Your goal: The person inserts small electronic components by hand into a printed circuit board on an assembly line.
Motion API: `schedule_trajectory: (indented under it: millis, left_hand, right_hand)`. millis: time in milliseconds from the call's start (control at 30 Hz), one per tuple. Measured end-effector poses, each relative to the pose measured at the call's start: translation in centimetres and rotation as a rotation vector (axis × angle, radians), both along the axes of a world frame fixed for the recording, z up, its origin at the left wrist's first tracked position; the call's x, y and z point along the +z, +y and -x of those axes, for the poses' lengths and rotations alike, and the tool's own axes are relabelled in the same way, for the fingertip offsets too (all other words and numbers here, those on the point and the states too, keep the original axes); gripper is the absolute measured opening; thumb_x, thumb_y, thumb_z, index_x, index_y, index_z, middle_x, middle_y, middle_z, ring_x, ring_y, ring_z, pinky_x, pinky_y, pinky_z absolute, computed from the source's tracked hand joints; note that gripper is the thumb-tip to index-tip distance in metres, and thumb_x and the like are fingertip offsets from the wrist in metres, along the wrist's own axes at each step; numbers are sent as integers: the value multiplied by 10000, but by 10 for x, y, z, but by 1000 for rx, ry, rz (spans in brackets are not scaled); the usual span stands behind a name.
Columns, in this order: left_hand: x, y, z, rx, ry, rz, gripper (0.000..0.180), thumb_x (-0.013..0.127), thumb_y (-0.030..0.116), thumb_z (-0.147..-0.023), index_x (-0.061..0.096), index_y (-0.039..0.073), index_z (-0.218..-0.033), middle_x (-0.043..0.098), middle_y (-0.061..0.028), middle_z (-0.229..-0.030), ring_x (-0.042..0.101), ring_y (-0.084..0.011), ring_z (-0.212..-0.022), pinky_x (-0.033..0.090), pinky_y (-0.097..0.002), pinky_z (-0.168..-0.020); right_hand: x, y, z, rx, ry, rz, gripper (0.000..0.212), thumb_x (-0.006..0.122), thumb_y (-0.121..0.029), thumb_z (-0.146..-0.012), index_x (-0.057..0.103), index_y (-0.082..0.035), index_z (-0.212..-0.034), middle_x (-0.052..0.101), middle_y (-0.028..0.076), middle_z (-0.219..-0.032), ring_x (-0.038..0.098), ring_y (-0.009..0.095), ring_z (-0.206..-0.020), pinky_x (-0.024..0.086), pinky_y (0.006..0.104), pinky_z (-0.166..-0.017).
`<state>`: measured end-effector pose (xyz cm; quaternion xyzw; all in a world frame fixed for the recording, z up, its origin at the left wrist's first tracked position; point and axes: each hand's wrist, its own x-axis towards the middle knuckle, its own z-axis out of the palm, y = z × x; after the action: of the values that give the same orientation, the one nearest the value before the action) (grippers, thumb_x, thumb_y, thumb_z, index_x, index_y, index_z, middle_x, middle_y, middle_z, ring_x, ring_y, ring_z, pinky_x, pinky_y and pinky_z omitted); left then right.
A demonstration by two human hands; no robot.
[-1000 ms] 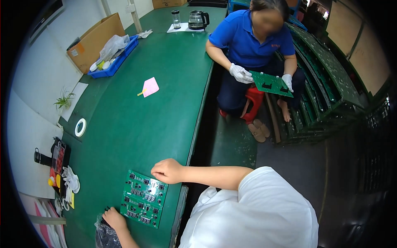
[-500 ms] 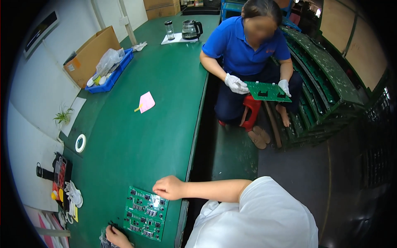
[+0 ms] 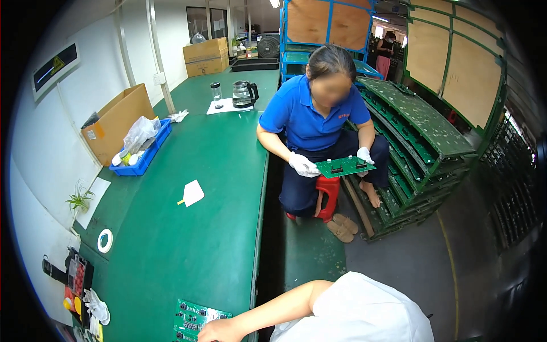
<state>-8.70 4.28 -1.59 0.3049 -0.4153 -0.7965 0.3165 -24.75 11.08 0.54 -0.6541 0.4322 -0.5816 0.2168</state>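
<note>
Along the left of the tabletop [image 3: 171, 256], a blue bin [image 3: 132, 170] holds a clear plastic bag [image 3: 139, 135] and white-lidded jars, with an open cardboard box [image 3: 114, 122] just beside it. Nearer, a black case [image 3: 87, 279] contains red pieces. Toward the far end, a glass pot [image 3: 241, 98] stands near a glass jar [image 3: 217, 96]. A tape roll [image 3: 110, 241] and a pale tag [image 3: 194, 193] lie between. At the lower edge, the circuit board [image 3: 191, 315] lies on the tabletop, cut off by the frame; the right hand [image 3: 219, 330] covers its right part, fingers bent, and whether its grip is clenched on anything I cannot tell. The left hand is out of view, its grip unknown. Across the corner, a seated co-worker [image 3: 319, 119] holds another green board [image 3: 346, 166].
</note>
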Motion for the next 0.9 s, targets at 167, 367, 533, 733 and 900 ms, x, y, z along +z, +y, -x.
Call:
schedule_trajectory:
  millis: [167,367,533,733,900]
  left_hand:
    - [4,12,-24,21,-21,-40,232,567,88,-884,546,6,-1100,585,-117,-1047,564,-202,-927,475,-304,-779]
    - [22,35,20,52,-26,12,253,609,21,-865,525,-22,-1099,646,-136,-943,639,-188,-797,534,-308,-720]
    - [20,65,6,188,208,-249,179,545,0,-896,569,13,-1072,599,-71,-932,607,-177,-743,524,-368,-759]
    - [18,62,-42,272,225,-281,119,566,-12,-875,596,24,-984,609,-65,-900,608,-178,-766,502,-398,-852]
    - [19,49,-47,331,251,-223,97,590,-6,-849,610,33,-935,607,-83,-887,593,-167,-771,481,-367,-875]
  right_hand:
    - [4,4,-9,168,-113,-62,207,544,-4,-771,622,-30,-960,647,114,-863,643,258,-783,509,354,-662]
    - [3,21,3,-75,-213,-250,98,615,-61,-829,629,-25,-919,646,131,-778,663,238,-694,515,342,-586]
    - [-16,44,12,-345,-136,-216,147,579,33,-787,591,-28,-920,611,86,-764,596,167,-621,478,277,-577]
    - [-16,19,55,-439,168,-139,104,585,29,-783,606,-19,-873,608,111,-754,572,256,-637,467,330,-602]
    - [1,-9,59,-340,589,-168,89,634,-42,-751,627,-57,-839,602,79,-782,559,271,-732,447,379,-721]
